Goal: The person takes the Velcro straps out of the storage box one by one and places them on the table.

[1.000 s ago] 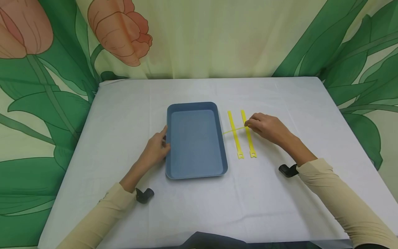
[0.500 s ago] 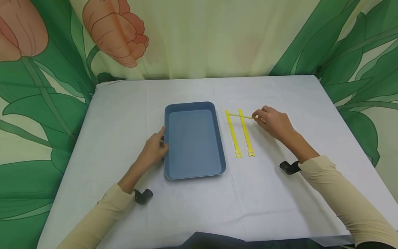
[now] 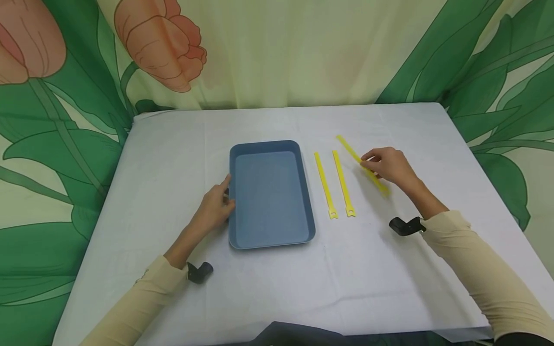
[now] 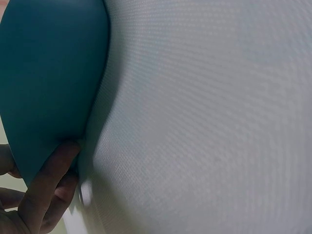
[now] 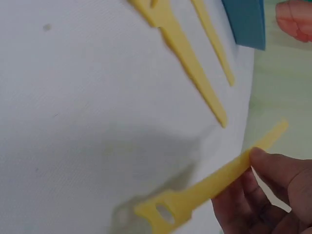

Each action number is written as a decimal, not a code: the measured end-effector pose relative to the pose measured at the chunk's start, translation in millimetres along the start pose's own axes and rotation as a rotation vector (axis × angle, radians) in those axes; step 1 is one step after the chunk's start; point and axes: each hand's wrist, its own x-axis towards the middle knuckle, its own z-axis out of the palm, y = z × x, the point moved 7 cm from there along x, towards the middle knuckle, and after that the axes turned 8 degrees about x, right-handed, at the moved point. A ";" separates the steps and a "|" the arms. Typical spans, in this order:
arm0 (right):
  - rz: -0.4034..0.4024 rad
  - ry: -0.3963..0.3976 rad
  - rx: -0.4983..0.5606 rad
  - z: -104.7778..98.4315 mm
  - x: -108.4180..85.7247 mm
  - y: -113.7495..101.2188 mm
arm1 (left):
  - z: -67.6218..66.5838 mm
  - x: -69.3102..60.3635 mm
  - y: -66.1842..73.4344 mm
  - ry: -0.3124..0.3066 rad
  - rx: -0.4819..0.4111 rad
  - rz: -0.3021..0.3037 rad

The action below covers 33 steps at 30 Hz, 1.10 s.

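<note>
A blue rectangular tray [image 3: 270,197] lies on the white-covered table. My left hand [image 3: 211,209] holds its left side; in the left wrist view fingers [image 4: 51,183] press the outer wall, with others beyond the rim. Right of the tray, my right hand [image 3: 389,166] pinches a yellow cable tie [image 5: 217,185] between thumb and fingers, above the cloth. This tie is a flat strap with a slotted, notched head, tilted toward me. Two more yellow cable ties, a left one [image 3: 324,185] and a right one [image 3: 343,185], lie side by side between tray and right hand, heads nearest me.
White cloth [image 3: 277,288] covers the table. Behind it hangs a curtain [image 3: 294,53] printed with tulips and leaves. Each wrist bears a black camera mount, one left [image 3: 200,272] and one right [image 3: 406,226].
My right hand has moved right, carrying the held cable tie away from above the other two and turning it to lie slantwise. The left hand has stayed on the tray.
</note>
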 end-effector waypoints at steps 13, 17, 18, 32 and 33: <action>0.358 -0.218 0.360 20.4 0.1 40.7 | 0.2 1.4 2.1 -0.001 -0.007 0.010; 0.376 -0.213 0.346 22.7 -1.4 46.3 | 0.1 2.0 3.3 0.006 -0.011 0.019; 0.380 -0.210 0.343 23.0 -1.4 47.7 | 0.2 2.2 3.5 0.006 -0.011 0.020; 0.386 -0.163 0.330 32.1 -0.7 45.1 | -0.6 0.5 1.4 0.001 0.011 -0.008; 0.385 -0.161 0.323 32.6 -0.6 44.9 | -0.6 0.4 1.2 0.001 0.014 -0.009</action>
